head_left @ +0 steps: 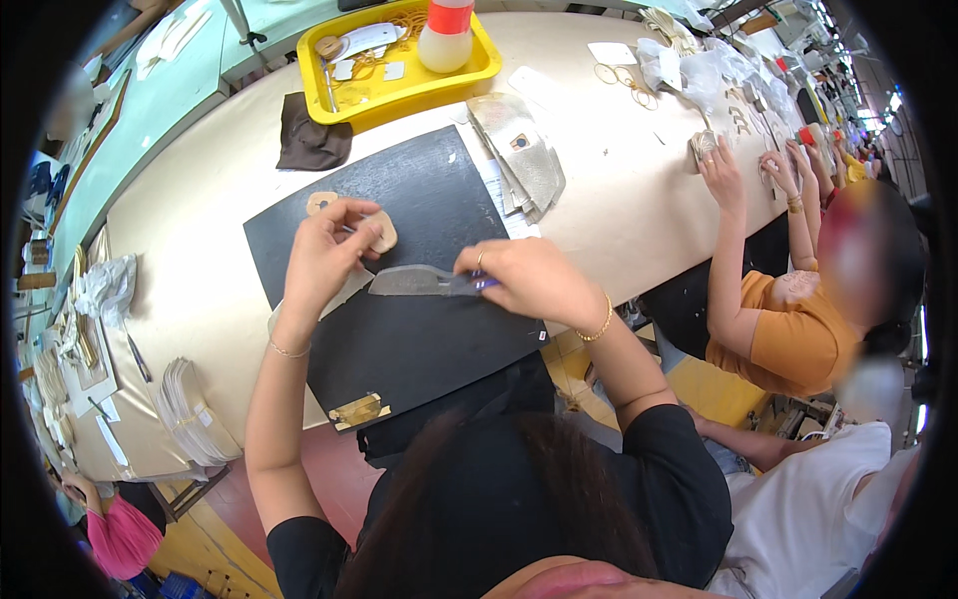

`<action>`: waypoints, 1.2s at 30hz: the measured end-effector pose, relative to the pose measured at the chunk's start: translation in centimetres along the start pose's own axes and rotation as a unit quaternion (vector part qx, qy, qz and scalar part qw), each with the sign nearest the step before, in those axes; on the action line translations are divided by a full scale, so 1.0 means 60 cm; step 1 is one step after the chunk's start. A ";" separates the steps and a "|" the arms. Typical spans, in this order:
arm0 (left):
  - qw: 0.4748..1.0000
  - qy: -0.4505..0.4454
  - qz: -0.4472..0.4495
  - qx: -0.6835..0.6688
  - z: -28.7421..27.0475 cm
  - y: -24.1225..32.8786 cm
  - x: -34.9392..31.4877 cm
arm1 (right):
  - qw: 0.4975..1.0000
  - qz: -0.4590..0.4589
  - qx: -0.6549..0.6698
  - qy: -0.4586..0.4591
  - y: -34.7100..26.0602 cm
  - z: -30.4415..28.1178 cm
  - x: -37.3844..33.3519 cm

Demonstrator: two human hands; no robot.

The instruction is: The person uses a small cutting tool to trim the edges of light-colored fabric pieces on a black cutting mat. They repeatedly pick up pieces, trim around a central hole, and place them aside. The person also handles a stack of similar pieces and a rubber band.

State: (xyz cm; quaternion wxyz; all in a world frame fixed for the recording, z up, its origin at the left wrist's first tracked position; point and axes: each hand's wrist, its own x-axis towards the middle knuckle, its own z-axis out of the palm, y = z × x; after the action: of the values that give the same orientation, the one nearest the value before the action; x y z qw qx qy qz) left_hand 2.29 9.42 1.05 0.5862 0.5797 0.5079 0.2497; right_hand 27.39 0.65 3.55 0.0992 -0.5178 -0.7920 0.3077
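Observation:
My left hand (329,250) is closed in a pinch on a small beige rounded piece (383,233), above a black board (399,180). Beside its fingers, another beige piece (321,202) with a dark centre lies on the board. In my right hand (529,282) is the end of a flat grey blade-shaped piece (414,281); something purple shows under the fingers, and its kind is unclear. The grey piece points left toward my left hand. Under my left wrist lies a pale flat piece (346,294), partly hidden. A gold patch (359,411) marks the board's near edge.
Beyond the board stand a yellow tray (484,68) with a bottle (446,45) and rubber bands, a dark brown cloth (311,135) and stacked silvery pieces (519,150). Pale stacked strips (185,409) lie left. Co-workers sit along the right, one in an orange top (798,344).

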 end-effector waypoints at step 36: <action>0.956 -0.276 0.036 0.088 0.021 0.034 -0.143 | 0.987 -0.099 0.106 -0.065 -0.053 -0.035 -0.050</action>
State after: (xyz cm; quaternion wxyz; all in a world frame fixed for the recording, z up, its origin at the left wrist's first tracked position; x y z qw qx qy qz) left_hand 0.93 1.73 5.32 0.6406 0.6935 0.3251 0.0553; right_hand 27.32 -2.07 7.55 0.1319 -0.4023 -0.8071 0.4115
